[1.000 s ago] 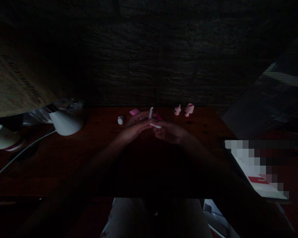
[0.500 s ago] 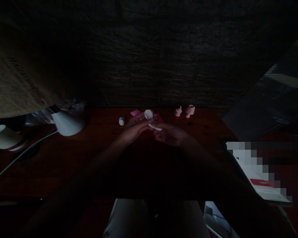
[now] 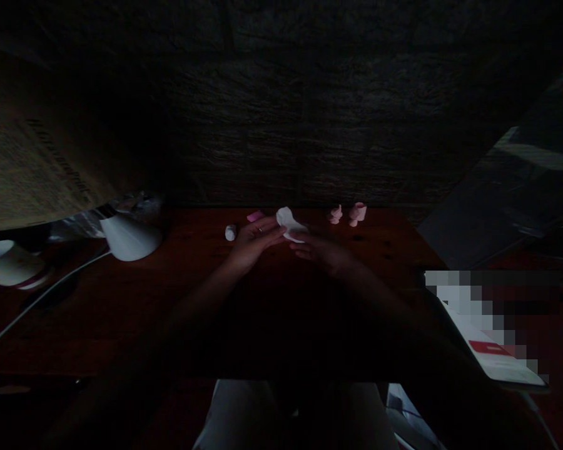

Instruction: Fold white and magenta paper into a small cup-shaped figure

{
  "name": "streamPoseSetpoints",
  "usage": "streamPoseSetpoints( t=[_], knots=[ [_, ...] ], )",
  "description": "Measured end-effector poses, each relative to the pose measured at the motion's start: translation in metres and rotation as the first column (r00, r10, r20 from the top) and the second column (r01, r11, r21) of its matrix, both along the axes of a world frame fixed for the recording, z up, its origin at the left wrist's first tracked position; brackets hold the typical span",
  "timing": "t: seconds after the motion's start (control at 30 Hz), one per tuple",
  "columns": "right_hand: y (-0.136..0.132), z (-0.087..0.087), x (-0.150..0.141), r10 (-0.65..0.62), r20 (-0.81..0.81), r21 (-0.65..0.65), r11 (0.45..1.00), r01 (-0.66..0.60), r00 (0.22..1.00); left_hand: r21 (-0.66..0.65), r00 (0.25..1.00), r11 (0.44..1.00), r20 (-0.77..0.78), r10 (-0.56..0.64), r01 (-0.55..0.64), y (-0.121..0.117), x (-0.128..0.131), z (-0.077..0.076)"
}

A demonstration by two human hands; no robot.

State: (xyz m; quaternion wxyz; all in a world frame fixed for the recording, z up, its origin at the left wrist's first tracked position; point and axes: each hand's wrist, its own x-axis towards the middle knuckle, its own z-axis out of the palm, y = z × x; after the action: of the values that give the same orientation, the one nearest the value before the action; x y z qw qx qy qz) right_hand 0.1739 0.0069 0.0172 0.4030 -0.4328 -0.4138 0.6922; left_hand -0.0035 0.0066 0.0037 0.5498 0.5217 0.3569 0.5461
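Between my hands is a flattened, bent piece of white modelling clay (image 3: 291, 224), with its wider end pointing up and away from me. My left hand (image 3: 258, 242) pinches its left side with the thumb, the fingers lying behind it. On the lower right end, the thumb and fingers of my right hand (image 3: 323, 251) are closed. A small white lump (image 3: 231, 232) lies on the table just left of my left hand. Behind that hand is a flat pink piece (image 3: 255, 215).
Two small pink shaped pieces, one (image 3: 335, 215) beside a taller one (image 3: 357, 214), stand at the back right of the wooden table (image 3: 187, 281). Leftward are a white cone-shaped object (image 3: 132, 239) with a cable, a paper cup (image 3: 7, 262) and a brown bag (image 3: 32, 150). The room is dim.
The white clay has turned and now shows more of its broad face. My right hand has rotated, palm further down. A bright pink patch behind the clay is no longer visible.
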Motion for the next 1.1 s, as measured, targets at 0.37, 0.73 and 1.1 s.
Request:
streamPoseSetpoints(
  t=[0.37, 0.73, 1.1],
  knots=[
    [-0.0035, -0.0014, 0.0000, -0.034, 0.128, 0.221, 0.975, 0.005, 0.991, -0.018, 0.986, 0.990, -0.098, 0.136, -0.138, -0.0002, -0.0012, -0.0007],
    [-0.0020, -0.0056, -0.0004, 0.012, 0.216, 0.328, 0.941, -0.084, 0.976, -0.020, 0.983, 0.989, -0.109, 0.146, -0.149, -0.0019, 0.0022, 0.0019],
    [-0.0044, -0.0033, -0.0010, 0.026, 0.220, 0.257, 0.963, -0.084, 0.975, 0.004, 0.975, 0.992, -0.180, 0.127, -0.129, -0.0021, 0.0005, 0.0012]
  ],
)
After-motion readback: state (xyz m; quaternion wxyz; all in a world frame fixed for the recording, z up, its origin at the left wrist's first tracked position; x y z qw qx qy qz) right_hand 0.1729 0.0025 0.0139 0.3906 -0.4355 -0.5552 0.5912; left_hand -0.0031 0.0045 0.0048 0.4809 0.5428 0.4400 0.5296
